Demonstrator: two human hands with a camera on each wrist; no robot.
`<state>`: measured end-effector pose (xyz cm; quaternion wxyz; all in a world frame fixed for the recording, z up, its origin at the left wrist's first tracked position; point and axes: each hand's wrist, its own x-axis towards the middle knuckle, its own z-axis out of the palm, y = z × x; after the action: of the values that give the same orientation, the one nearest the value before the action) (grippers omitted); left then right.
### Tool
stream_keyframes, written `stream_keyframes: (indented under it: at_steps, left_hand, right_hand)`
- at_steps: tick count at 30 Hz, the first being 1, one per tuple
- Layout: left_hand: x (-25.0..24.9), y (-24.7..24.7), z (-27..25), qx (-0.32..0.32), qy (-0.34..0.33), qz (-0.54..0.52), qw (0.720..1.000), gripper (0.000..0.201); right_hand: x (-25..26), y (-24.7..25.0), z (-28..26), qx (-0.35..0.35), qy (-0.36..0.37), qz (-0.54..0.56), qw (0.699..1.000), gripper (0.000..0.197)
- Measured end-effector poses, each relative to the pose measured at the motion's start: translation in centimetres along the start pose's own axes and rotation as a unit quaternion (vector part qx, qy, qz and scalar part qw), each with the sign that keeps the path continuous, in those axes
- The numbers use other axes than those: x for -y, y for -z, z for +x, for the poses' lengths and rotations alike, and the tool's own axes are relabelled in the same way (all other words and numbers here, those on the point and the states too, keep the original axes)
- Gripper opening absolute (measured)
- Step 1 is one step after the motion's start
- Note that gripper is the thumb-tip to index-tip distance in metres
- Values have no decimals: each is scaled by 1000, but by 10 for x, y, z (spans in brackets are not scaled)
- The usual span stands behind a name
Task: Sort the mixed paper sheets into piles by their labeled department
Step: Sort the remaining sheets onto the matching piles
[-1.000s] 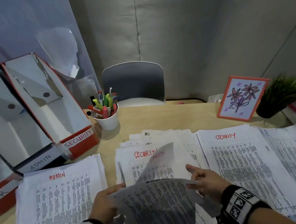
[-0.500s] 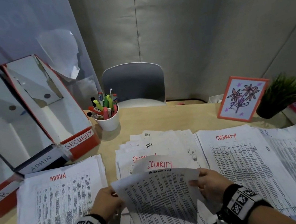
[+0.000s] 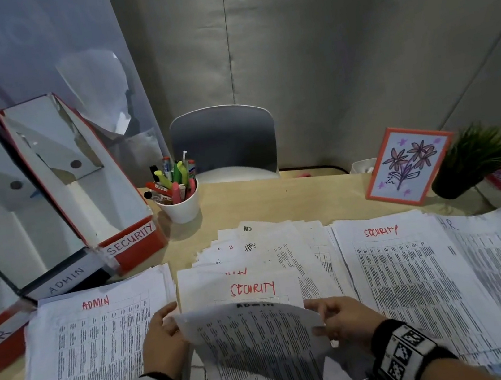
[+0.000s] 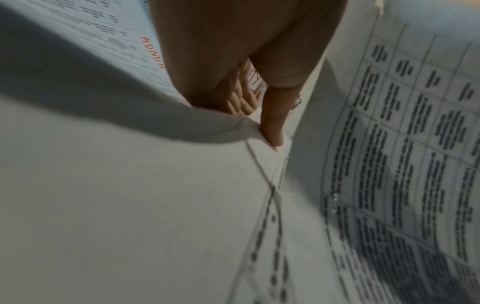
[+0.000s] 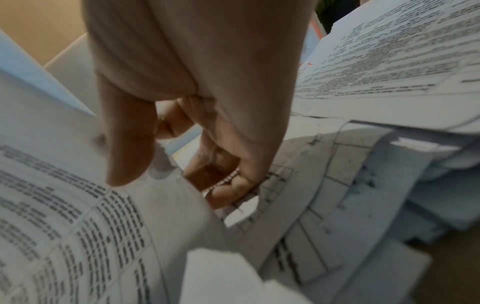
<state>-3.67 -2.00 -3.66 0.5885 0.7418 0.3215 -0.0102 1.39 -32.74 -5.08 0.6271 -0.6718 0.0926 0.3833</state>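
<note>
Pinching a curled white printed sheet (image 3: 258,335) by its edges, left hand (image 3: 162,336) and right hand (image 3: 340,318) lift it, baring the near centre pile's red "SECURITY" sheet (image 3: 252,288) for reading.

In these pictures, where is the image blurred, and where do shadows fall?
Head view: mostly sharp, edges bent by the wide lens; the lifted sheet casts a shadow below it. Left wrist view: printed text smeared, broad shadow across the paper beside the left hand. Right wrist view: right hand and nearby sheets soft.
</note>
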Motion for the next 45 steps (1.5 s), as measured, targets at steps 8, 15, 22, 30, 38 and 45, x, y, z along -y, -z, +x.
stream_keyframes:
  at_steps: [8, 15, 22, 30, 38, 45]
  left_hand:
    - [-3, 10, 0, 164, 40, -4, 986, 24]
    - [-18, 3, -28, 194, -10, -107, 975, 26]
    - [-3, -8, -9, 188, 131, -198, 953, 59]
    - [-3, -19, -26, 190, 73, -46, 978, 79]
    - [0, -15, -27, 146, -21, 52, 988, 49]
    - [4, 6, -11, 24, -55, 131, 990, 17]
  right_hand:
    - [5, -3, -6, -43, -10, 1, 999, 41]
    - [8, -10, -13, -67, -43, 30, 996, 37]
    - [7, -11, -18, -165, -43, 115, 979, 9]
    - [2, -6, -22, -192, -38, 138, 971, 18]
    - [5, -5, -23, -224, -20, 117, 967, 15]
    - [-3, 0, -20, -236, 13, 9, 972, 22]
